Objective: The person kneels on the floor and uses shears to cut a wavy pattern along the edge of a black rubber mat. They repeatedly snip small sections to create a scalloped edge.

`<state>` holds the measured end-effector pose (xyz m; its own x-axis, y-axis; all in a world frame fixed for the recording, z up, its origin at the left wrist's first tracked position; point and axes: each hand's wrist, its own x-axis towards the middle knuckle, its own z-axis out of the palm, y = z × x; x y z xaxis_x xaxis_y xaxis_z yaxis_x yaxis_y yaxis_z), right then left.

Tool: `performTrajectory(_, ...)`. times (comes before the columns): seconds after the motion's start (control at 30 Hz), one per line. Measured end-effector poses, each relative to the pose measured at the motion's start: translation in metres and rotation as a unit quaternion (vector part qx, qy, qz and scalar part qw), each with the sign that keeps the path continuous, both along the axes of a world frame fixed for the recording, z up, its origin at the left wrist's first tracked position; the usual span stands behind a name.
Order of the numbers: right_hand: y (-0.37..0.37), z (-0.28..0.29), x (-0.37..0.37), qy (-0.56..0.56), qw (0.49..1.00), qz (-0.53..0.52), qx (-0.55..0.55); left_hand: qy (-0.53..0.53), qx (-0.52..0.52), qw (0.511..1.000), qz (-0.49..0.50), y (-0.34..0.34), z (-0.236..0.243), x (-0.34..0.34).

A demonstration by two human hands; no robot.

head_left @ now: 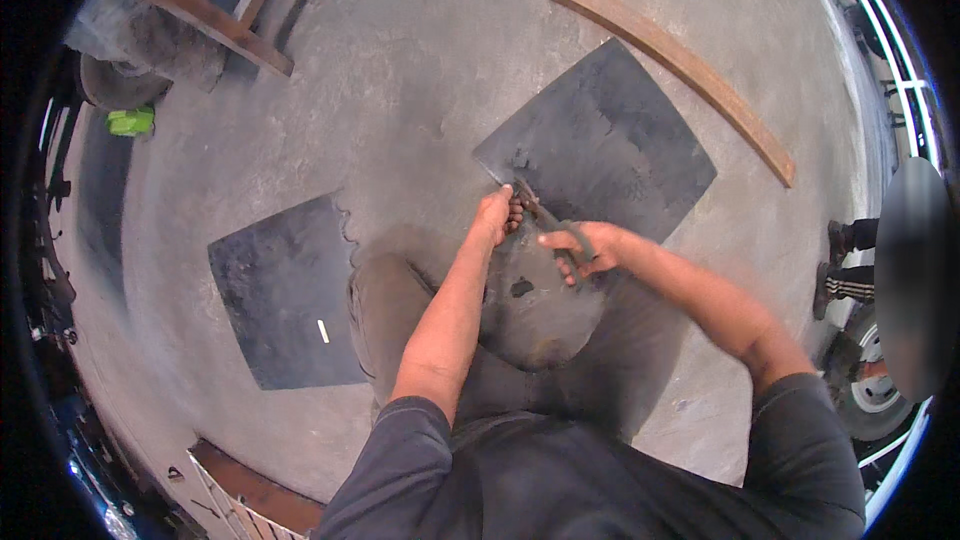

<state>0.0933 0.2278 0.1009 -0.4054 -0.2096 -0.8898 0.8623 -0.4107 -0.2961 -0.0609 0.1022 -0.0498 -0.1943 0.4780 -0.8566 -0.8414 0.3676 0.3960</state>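
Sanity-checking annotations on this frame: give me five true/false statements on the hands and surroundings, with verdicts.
1. The right hand holds a scissors-like tool. True.
2. The left hand is spread wide open. False: its fingers are curled at the edge of the right dark sheet.
3. A small white strip lies on the left dark sheet. True.
4. The long brown bar lies between the sheets. False: it lies beyond the right one.
5. A bright green object is at upper left. True.
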Motion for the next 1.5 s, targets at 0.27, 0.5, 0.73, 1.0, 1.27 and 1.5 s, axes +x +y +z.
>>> performTrajectory(0.27, -0.039, -0.001, 0.015, 0.005, 0.993, -0.11, 0.049, 0.316, -0.148, 0.922, -0.167, 0.026, 0.007, 0.013)
performTrajectory(0.5, -0.024, -0.026, 0.024, 0.016, 0.982, -0.178, -0.063, 0.185, -0.169, 0.968, -0.015, 0.023, 0.019, 0.014)
performTrajectory(0.73, -0.038, -0.041, 0.018, 0.041, 0.974, -0.208, -0.077, 0.17, -0.124, 0.977, 0.03, 0.025, 0.028, 0.021)
performTrajectory(1.0, -0.028, -0.038, 0.026, 0.043, 0.969, -0.219, -0.104, 0.186, -0.089, 0.977, 0.059, 0.018, 0.027, 0.02)
performTrajectory(1.27, 0.036, -0.047, 0.041, 0.068, 0.988, -0.063, -0.121, 0.179, -0.051, 0.977, 0.1, 0.025, 0.033, 0.029)
performTrajectory(1.5, 0.035, -0.044, 0.027, 0.068, 0.992, -0.051, -0.096, 0.162, -0.114, 0.978, 0.061, 0.022, 0.043, 0.016)
